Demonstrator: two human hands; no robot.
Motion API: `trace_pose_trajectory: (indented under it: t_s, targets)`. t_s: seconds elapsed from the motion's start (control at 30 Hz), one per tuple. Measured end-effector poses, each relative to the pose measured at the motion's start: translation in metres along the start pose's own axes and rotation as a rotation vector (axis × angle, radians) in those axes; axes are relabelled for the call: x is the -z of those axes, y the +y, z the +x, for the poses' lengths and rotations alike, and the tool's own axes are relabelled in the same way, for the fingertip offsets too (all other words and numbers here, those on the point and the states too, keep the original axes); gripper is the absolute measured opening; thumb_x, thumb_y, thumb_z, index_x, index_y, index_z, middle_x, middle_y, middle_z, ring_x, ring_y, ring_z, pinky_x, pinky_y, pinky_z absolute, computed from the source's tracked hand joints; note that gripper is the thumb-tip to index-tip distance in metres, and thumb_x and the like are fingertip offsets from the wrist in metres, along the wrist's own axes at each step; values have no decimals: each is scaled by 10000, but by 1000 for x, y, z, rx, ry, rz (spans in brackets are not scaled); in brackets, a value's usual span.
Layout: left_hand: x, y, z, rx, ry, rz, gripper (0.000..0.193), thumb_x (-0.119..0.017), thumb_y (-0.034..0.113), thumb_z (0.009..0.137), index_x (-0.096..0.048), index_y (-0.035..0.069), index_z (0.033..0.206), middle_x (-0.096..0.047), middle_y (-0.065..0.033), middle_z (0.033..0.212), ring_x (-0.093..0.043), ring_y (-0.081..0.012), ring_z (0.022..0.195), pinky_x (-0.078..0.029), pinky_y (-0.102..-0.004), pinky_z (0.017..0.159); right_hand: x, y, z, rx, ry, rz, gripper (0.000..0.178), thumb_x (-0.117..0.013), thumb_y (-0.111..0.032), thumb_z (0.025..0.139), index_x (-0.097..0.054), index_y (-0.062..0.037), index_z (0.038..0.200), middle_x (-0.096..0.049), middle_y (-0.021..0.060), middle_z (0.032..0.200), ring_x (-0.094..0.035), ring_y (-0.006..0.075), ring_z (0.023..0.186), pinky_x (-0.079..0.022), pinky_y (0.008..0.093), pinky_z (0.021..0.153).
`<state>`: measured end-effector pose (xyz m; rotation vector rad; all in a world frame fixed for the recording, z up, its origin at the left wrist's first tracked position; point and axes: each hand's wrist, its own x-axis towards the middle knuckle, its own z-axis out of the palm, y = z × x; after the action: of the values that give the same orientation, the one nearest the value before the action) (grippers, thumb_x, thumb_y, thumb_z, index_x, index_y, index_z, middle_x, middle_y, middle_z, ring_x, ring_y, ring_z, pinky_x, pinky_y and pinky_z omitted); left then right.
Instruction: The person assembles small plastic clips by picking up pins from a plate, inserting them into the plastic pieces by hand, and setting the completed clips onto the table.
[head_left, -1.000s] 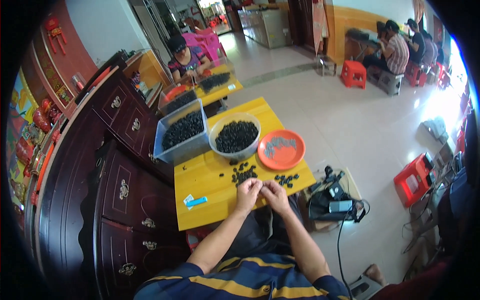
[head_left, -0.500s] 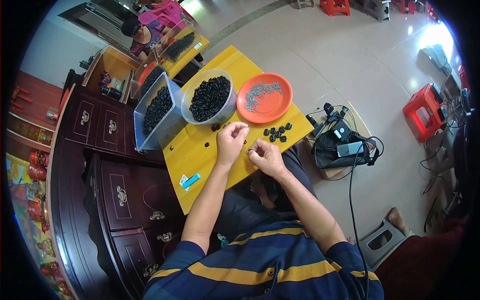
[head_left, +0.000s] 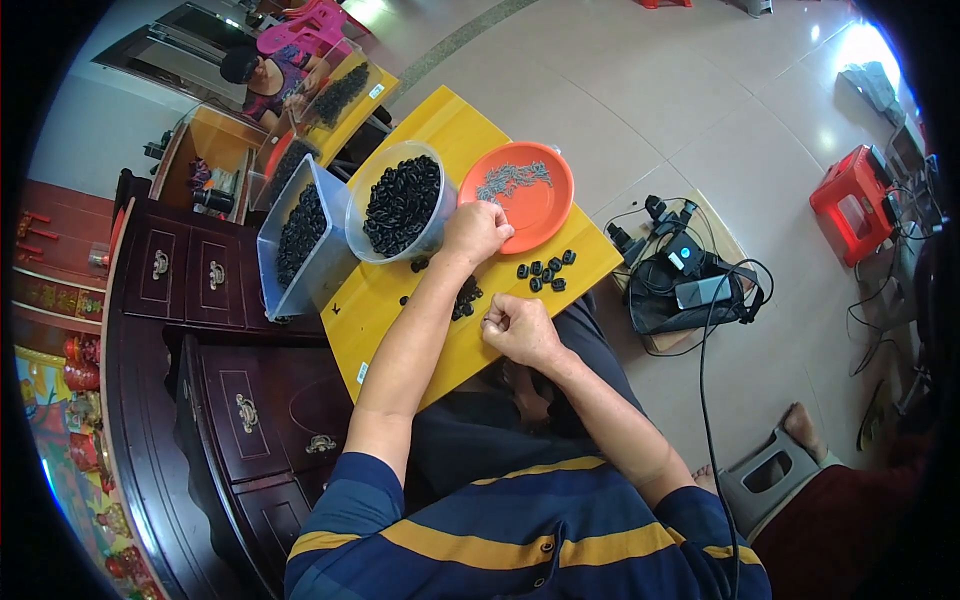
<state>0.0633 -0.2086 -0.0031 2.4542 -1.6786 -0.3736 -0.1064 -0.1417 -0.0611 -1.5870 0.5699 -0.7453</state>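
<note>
My left hand (head_left: 480,231) reaches over the near-left rim of an orange plate (head_left: 548,222), its fingers drawn together. The plate holds a pile of small grey metal pins (head_left: 513,179), just beyond those fingers. My right hand (head_left: 521,330) is closed above the table's near edge; whatever its fingers hold is hidden. Between the hands lies a small heap of black pieces (head_left: 466,297), partly covered by my left forearm. A group of black oval parts (head_left: 547,270) sits right of the heap, below the plate.
A round clear tub (head_left: 402,200) and a bluish rectangular bin (head_left: 296,240), both with black parts, stand left of the plate on the yellow table (head_left: 450,120). Dark drawers (head_left: 240,400) flank the left side. A bag with cables (head_left: 680,285) is at right. Another person (head_left: 268,82) works beyond.
My left hand has moved away and to the right, from above the table to the plate. My right hand has come slightly nearer to me. The heap of black pieces is now uncovered.
</note>
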Motion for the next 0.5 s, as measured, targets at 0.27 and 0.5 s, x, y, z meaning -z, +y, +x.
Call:
trace_pose_trajectory:
  t_s: [0.27, 0.5]
  targets:
    - [-8, -1, 7, -32, 32, 182, 109, -691, 225, 745, -719, 119, 755, -722, -107, 764, -709, -287, 746, -564, -422, 703, 4, 1, 3, -70, -59, 89, 191, -764, -93, 809, -589, -29, 764, -567, -6, 604, -516, 61, 557, -470, 265, 550]
    - [-6, 0, 6, -112, 120, 4, 151, -673, 236, 798, -733, 111, 857, -730, -103, 814, -712, -299, 789, -565, -427, 725, 7, 5, 8, -97, -43, 165, 207, -788, -101, 808, -605, -34, 878, -597, 46, 673, -591, 123, 608, -509, 290, 616]
